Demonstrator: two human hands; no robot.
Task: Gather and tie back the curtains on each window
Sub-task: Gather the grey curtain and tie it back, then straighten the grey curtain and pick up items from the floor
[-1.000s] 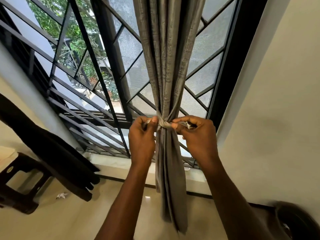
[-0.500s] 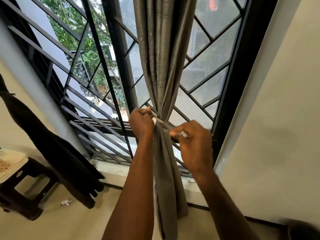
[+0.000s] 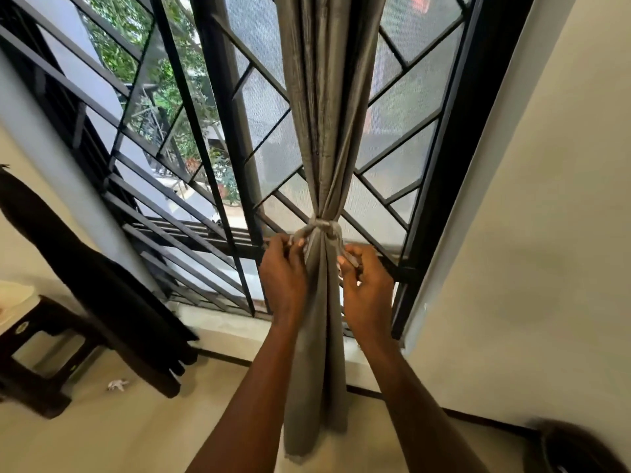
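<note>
Curtain (image 3: pixel 329 107) top — cropped; tie ends (image 3: pixel 348 259) — inside fists.

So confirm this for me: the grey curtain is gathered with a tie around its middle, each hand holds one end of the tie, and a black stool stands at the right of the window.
Not quite: the head view shows the black stool at the left of the window, not the right. The rest holds: the tie wraps the gathered grey curtain, and the left hand and right hand each hold an end.

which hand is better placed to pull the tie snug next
Probably both, but the right hand leads: its fingers pinch the tie's free end below the band around the curtain. The left hand grips the other end close against the knot, better for steadying.
</note>
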